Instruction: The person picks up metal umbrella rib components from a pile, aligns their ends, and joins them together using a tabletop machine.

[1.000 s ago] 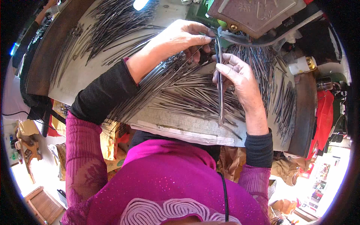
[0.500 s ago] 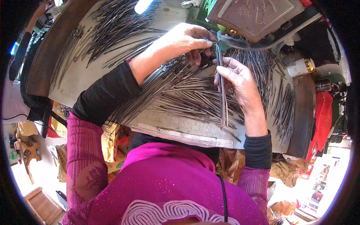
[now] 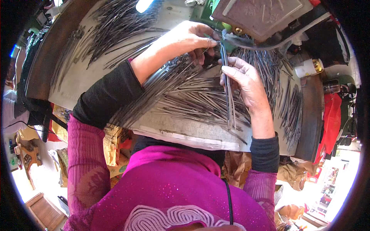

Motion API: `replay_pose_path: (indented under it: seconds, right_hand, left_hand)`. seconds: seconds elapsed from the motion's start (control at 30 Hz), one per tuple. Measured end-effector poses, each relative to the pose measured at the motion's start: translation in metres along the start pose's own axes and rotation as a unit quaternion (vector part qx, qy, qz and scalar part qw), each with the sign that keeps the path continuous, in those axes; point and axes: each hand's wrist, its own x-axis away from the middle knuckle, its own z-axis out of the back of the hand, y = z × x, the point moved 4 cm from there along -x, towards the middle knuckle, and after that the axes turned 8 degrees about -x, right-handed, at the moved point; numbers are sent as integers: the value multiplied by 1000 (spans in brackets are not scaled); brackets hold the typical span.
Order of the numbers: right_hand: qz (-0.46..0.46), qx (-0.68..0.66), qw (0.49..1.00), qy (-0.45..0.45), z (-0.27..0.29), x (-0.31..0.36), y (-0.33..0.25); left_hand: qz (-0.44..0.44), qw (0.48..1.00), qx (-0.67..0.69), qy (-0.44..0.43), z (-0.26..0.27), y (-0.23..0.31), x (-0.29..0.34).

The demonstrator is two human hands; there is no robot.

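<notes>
My right hand (image 3: 246, 81) grips a few long, thin, dark metal-looking strips (image 3: 228, 100) between thumb and fingers; they stand nearly lengthwise in front of me. At their far end, my left hand (image 3: 194, 38) is closed in a pinch, thumb and forefinger meeting at the strip tips. Its lower fingers curl in shadow, so what lies under them is partly hidden. Below the left wrist runs a dense bundle of thin dark rods (image 3: 158, 86). A looser pile of similar strips (image 3: 200, 100) lies between the bundle and my right hand.
A grey-brown metal box-like machine part (image 3: 262, 17) overhangs the far side, with a curved dark bar under it. More rods (image 3: 119, 32) cover the far left of the pale worktop (image 3: 154, 127); others (image 3: 291, 115) lie at right. A white cylinder (image 3: 306, 70) stands by the right edge.
Both hands keep almost the same hold and place. The left hand has shifted very slightly left and away; the view has tilted a little.
</notes>
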Motion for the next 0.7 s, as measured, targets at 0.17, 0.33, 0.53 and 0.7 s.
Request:
replay_pose_path:
  seconds: [0.17, 0.33, 0.53, 0.7]
  right_hand:
    - [-2, -3, 1000, 2, 1, 0, 3]
    - [-5, -12, 1000, -2, 1, 1, 3]
    - [-8, -8, 1000, 0, 0, 2, 0]
    - [3, -1, 1000, 4, -10, -1, 0]
  left_hand:
    - [42, 998, -30, 21, 2, -4, 1]
    - [92, 994, -38, 43, -1, -2, 5]
    - [91, 994, -58, 26, -1, -1, 3]
    - [75, 988, -133, 26, 9, -3, 4]
